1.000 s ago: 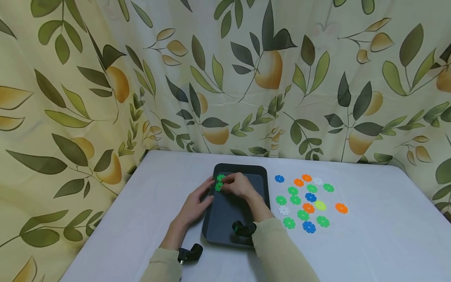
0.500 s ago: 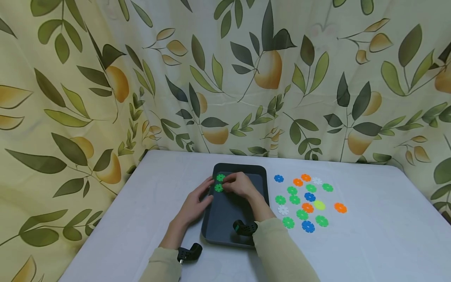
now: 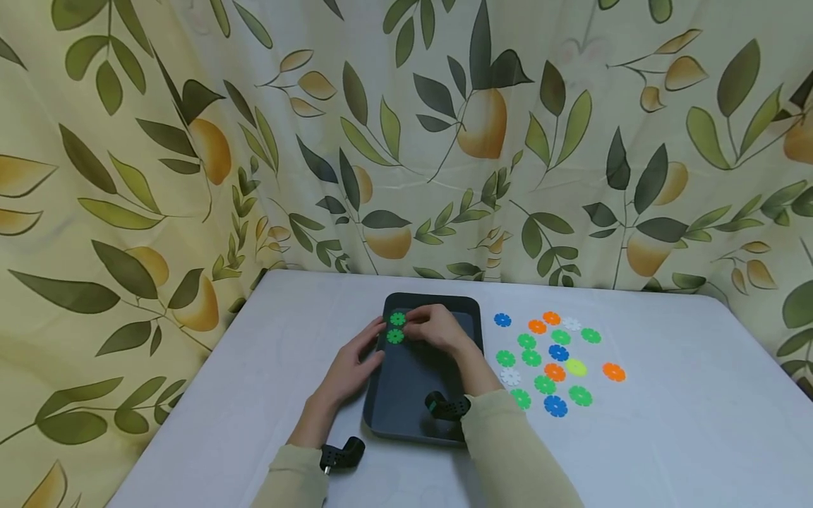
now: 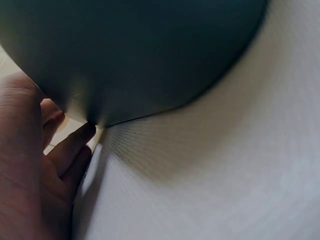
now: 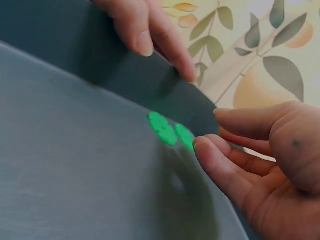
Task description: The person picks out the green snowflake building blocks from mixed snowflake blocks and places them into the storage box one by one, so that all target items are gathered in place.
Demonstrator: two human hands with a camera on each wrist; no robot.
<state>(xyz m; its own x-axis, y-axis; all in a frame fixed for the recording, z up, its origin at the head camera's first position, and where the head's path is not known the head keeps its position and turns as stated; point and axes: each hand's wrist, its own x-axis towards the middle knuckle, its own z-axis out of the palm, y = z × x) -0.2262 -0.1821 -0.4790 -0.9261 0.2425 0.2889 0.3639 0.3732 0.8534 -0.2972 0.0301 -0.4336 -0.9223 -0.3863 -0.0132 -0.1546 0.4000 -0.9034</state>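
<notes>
Fingers of your right hand (image 3: 442,331) have just eased back from the two green flower-notched discs (image 3: 395,336), parted, holding nothing, so that pair looks placed inside the far-left corner of the dark-grey rectangular tray (image 3: 403,398), whose left rim your spread left hand (image 3: 348,368) touches.

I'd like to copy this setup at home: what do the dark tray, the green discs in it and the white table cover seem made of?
Dark tray: plastic or coated metal, I can't tell; smooth, its floor showing a soft sheen.
Green discs: probably smooth plastic, given their even, bright colour and neatly notched rims.
White table cover: likely matte cloth, with fine ribbing up close.
</notes>
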